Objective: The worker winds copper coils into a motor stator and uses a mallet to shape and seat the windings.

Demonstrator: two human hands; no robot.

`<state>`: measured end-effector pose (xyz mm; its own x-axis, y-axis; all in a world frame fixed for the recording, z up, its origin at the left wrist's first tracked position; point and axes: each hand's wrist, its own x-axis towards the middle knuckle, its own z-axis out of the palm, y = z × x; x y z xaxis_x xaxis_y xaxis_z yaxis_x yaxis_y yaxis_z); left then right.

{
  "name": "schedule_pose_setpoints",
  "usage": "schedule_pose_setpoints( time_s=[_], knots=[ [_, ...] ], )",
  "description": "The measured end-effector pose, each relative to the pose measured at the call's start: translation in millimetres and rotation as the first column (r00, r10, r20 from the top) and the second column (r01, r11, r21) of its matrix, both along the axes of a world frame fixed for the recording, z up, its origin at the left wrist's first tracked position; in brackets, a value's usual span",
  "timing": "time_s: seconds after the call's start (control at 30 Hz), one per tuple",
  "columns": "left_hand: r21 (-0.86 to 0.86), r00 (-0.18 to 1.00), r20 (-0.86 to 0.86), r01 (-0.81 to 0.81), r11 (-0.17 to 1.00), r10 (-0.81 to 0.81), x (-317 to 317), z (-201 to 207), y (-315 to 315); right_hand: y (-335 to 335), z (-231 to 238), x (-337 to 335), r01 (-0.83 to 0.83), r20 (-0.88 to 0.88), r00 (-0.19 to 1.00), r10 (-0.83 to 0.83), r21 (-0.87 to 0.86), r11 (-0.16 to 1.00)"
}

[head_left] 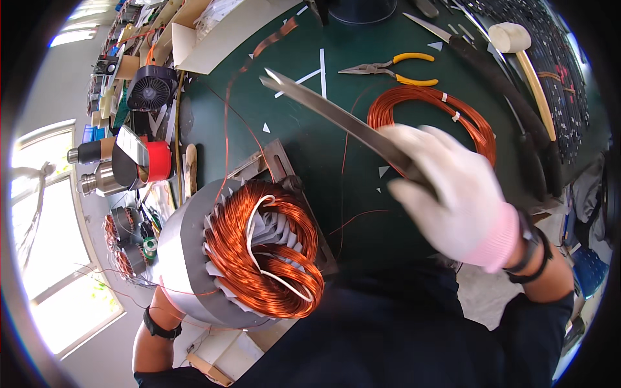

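A motor stator [187, 258] with a grey metal shell stands at the lower left, thick copper windings [288, 246] bulging from its facing end. White sleeving [251, 239] loops across the windings, and pale insulation pieces poke out around them. My left hand [169, 302] reaches to the stator's near left side; its fingers are hidden behind the shell. In a white glove with a pink cuff, my right hand [446, 187] is closed round a long flat metal blade with a split tip [336, 116]. The blade points up and left over the table, apart from the stator.
A copper wire coil [394, 97], yellow-handled pliers [388, 68] and a white-headed mallet [511, 39] lie on the green table [304, 161]. Dark long-handled blades [479, 58] lie at right. Loose wires trail from the stator. A fan [152, 88] and bottles [97, 181] stand left.
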<state>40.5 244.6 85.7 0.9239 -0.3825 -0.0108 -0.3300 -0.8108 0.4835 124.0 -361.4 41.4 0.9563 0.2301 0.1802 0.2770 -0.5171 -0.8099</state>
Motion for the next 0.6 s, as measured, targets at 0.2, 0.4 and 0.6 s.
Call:
schedule_pose_setpoints(
  time_s=[0.2, 0.4, 0.6],
  knots=[
    [0.035, 0.999, -0.036, -0.034, 0.999, 0.036, -2.9, 13.7, 11.5, -38.1, 9.3, -14.0, -0.189, 0.212, 0.914, 0.345, -0.529, 0.827],
    [0.059, 0.993, -0.08, -0.082, 0.995, 0.086, -17.5, 27.6, 25.3, -15.1, 10.1, 9.5, -0.206, 0.319, 0.84, 0.439, -0.562, 0.801],
    [0.084, 0.98, -0.146, -0.127, 0.988, 0.138, -49.1, 56.4, 48.9, -2.7, 12.1, 12.9, -0.243, 0.193, 0.909, 0.369, -0.473, 0.847]
  ],
)
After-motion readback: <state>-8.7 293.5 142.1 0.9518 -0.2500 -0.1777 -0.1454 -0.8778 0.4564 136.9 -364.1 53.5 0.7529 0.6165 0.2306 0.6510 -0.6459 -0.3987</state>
